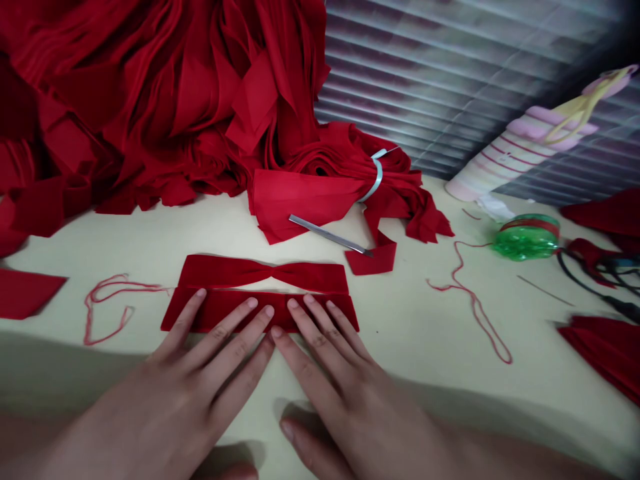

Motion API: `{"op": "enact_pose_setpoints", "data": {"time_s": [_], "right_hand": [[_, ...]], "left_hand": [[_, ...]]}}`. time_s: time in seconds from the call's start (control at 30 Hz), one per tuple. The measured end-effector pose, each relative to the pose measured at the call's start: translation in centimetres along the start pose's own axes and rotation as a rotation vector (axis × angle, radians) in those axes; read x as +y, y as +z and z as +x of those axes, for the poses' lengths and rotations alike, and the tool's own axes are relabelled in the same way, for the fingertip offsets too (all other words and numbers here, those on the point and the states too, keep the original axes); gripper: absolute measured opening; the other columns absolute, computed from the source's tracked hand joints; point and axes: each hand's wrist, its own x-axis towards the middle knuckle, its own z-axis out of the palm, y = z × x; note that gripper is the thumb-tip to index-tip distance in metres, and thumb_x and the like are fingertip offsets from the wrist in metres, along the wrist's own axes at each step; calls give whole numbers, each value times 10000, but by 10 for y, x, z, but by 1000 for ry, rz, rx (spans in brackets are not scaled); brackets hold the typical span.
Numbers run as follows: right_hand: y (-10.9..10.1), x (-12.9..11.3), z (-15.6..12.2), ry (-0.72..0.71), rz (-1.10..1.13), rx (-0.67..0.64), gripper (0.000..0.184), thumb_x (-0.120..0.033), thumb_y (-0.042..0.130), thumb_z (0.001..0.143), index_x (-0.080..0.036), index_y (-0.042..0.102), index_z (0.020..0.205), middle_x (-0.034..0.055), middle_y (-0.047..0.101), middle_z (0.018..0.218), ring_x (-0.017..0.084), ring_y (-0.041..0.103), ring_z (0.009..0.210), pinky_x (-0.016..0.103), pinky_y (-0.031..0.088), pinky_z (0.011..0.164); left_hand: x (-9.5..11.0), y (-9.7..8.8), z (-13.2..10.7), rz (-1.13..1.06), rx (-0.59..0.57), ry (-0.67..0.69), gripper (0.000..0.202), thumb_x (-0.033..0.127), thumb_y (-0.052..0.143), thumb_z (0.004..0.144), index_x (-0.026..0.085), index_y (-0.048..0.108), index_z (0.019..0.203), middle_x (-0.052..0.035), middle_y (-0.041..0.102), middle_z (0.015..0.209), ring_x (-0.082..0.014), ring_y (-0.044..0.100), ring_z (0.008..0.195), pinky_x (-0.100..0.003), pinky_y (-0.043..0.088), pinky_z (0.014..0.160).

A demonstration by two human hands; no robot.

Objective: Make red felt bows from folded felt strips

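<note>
My left hand (185, 387) and my right hand (340, 393) lie flat on the pale table, fingers spread. Their fingertips press on a folded strip of red velvety fabric (225, 311). Directly behind it lies a second red strip (305, 277), pinched narrow at its middle like a bow. Neither hand grips anything. Beyond the fingers, a flat metal ruler (327, 235) rests on a bundle of red fabric (305, 197) tied with a pale blue band (376, 177).
A large heap of red cloth (150, 100) rises at the back left beside window blinds (450, 80). Loose red thread (473, 300) lies on the table (415, 340), near a green plastic bottle base (525, 237). Red cloth pieces (605, 353) and black cords (600, 273) lie at the right.
</note>
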Motion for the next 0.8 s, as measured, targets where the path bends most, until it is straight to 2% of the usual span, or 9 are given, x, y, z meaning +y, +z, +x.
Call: {"op": "enact_pose_setpoints", "data": {"time_s": [0.4, 0.67, 0.8], "right_hand": [[-1, -1, 0, -2, 7, -5, 591, -390, 462, 912, -62, 389, 1398, 257, 378, 1426, 383, 261, 1365, 558, 372, 1029], [0, 0, 1, 4, 6, -16, 600, -387, 462, 911, -73, 366, 1413, 245, 370, 1436, 378, 254, 1371, 559, 364, 1036], [0, 0, 1, 4, 3, -8, 595, -395, 468, 908, -71, 388, 1401, 250, 381, 1428, 383, 266, 1363, 557, 379, 1026]], "left_hand": [[2, 2, 0, -54, 25, -67, 700, 655, 423, 845, 266, 349, 1422, -40, 374, 1468, -238, 395, 1309, -347, 32, 1151], [3, 1, 0, -23, 8, -27, 680, 585, 413, 874, 219, 318, 1439, -75, 338, 1485, -265, 348, 1339, -392, 35, 1151], [1, 0, -1, -10, 6, -3, 686, 546, 437, 868, 200, 306, 1445, -96, 342, 1482, -289, 369, 1323, -429, 88, 1146]]}}
